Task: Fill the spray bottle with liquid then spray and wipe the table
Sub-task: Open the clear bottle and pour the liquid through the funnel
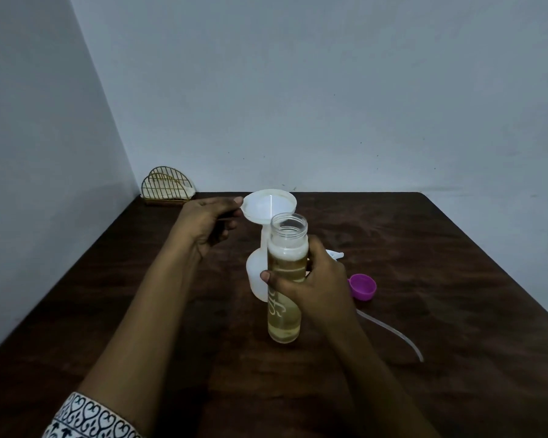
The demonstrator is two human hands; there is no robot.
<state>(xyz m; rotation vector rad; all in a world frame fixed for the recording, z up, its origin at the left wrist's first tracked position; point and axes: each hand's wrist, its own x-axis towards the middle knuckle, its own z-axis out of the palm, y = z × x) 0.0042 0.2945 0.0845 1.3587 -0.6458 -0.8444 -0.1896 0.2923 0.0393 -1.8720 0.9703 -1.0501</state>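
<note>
A white spray bottle (255, 273) stands uncapped in the middle of the dark wooden table (424, 248), mostly hidden behind a clear bottle. A white funnel (268, 207) sits in its neck. My left hand (208, 222) pinches the funnel's rim at its left side. My right hand (310, 279) grips a clear open bottle (285, 298) of yellowish liquid with foam on top, held upright just in front of the spray bottle. The spray head (335, 255) lies behind my right hand, and its clear tube (396, 335) trails toward the right.
A purple cap (363, 286) lies open side up to the right of my right hand. A gold wire napkin holder (167, 188) with a pale cloth stands in the far left corner against the wall. Walls close off the table's far and left sides.
</note>
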